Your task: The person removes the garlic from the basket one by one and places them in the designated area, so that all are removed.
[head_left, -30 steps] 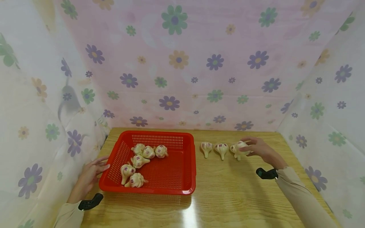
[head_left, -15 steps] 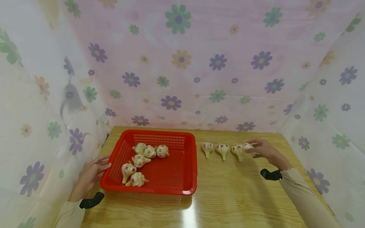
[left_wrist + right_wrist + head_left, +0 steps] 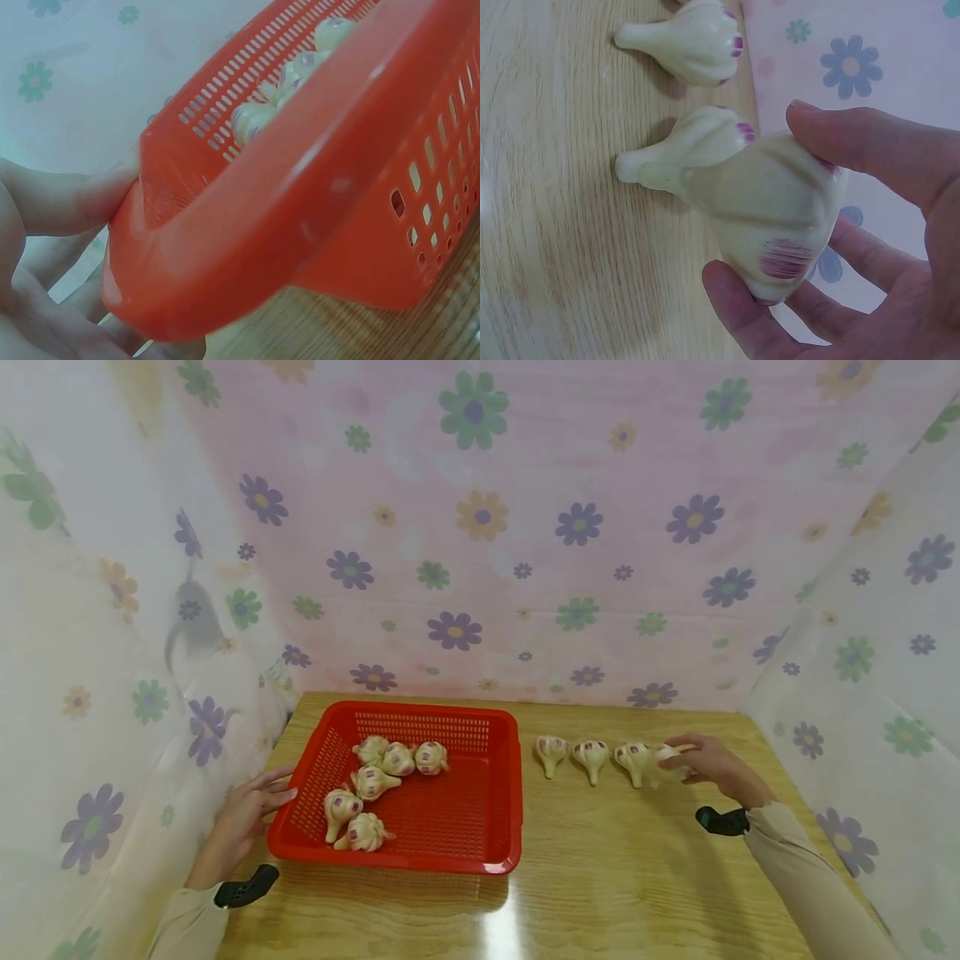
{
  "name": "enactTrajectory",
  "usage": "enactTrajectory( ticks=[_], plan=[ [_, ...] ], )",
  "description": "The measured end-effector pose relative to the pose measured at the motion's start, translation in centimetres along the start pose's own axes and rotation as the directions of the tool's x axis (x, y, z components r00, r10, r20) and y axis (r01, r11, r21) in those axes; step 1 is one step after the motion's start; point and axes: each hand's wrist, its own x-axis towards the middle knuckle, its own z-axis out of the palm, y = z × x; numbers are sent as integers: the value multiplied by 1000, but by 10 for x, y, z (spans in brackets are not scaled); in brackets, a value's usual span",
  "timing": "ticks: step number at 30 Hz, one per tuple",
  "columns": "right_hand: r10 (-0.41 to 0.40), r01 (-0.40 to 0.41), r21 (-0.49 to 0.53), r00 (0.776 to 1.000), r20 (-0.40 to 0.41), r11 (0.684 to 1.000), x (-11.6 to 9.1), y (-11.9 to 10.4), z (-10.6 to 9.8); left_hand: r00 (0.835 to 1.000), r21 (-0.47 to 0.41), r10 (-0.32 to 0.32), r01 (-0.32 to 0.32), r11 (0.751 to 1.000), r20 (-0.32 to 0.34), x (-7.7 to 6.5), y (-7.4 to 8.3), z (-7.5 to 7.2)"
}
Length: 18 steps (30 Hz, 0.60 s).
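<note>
My right hand [image 3: 716,766] holds a garlic bulb [image 3: 672,758] by its rounded end, at the right end of a row. In the right wrist view the thumb and fingers pinch this bulb [image 3: 769,202], its stem pointing left and overlapping the garlic behind it. Three more bulbs lie side by side on the table: a left one [image 3: 550,753], a middle one [image 3: 591,758] and a right one [image 3: 633,762]. At the left, my left hand [image 3: 243,818] grips the rim of a red plastic basket [image 3: 225,247], thumb on top and fingers below.
Several garlic bulbs [image 3: 371,783] sit in the left part of the basket. The wooden table [image 3: 600,877] extends in front of the row. A flowered cloth [image 3: 480,568] rises behind it, with similar cloth walls on both sides.
The right hand has moved the held garlic bulb rightward, from overlapping the third bulb to beside it. The left hand stays at the basket. The whole view has shifted slightly.
</note>
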Motion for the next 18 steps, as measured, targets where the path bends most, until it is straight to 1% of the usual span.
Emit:
enactTrajectory(
  ticks=[5,7,13,18],
  plan=[
    [14,-14,2,1000,0,1000,4,5,-2,1000,-1,-6,6,1000,-11,-3,2,2],
    [26,-26,1,1000,-4,1000,7,7,-2,999,4,-16,16,1000,-28,-3,3,2],
    [56,-56,-35,998,-3,998,13,18,-9,999,10,-20,20,1000,-40,-1,4,4],
    [39,-40,-25,999,-35,999,19,31,-11,997,12,-42,43,999,-60,-1,4,6]
  ],
)
